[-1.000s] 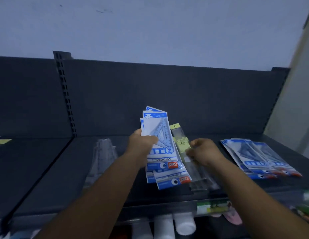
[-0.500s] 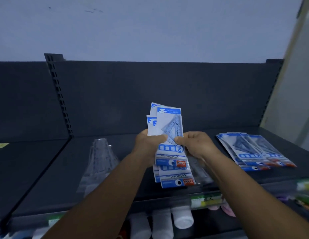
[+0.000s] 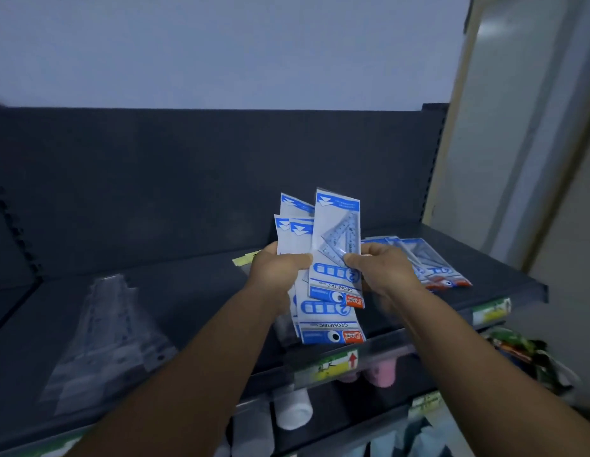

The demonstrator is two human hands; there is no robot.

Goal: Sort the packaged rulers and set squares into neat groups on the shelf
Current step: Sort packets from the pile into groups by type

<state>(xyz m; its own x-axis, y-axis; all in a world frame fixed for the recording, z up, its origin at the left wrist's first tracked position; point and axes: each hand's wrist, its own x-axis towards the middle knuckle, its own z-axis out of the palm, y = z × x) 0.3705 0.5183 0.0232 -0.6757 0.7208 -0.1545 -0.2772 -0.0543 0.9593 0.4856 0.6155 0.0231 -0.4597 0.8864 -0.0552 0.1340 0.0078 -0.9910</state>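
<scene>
My left hand [image 3: 276, 272] grips a fanned bunch of blue-and-white set square packs [image 3: 323, 316] upright above the dark shelf [image 3: 194, 291]. My right hand [image 3: 381, 270] pinches the front pack [image 3: 336, 232] of that bunch by its right edge. A group of the same blue packs [image 3: 442, 268] lies flat on the shelf at the right, partly behind my right hand. A pile of clear-wrapped set squares [image 3: 105, 331] lies on the shelf at the left. A clear ruler pack with a yellow label [image 3: 242, 258] peeks out behind my left hand.
The shelf has a tall dark back panel [image 3: 188, 179] and a front price strip [image 3: 333, 364]. A lower shelf holds white and pink rolls [image 3: 292, 409]. A pale wall edge [image 3: 504, 143] stands at the right end. Colourful goods [image 3: 531, 357] hang low right.
My right hand came off the clear ruler pack and took hold of the front blue pack, lifting it a little higher in the bunch. The view swung left, nearer the shelf.
</scene>
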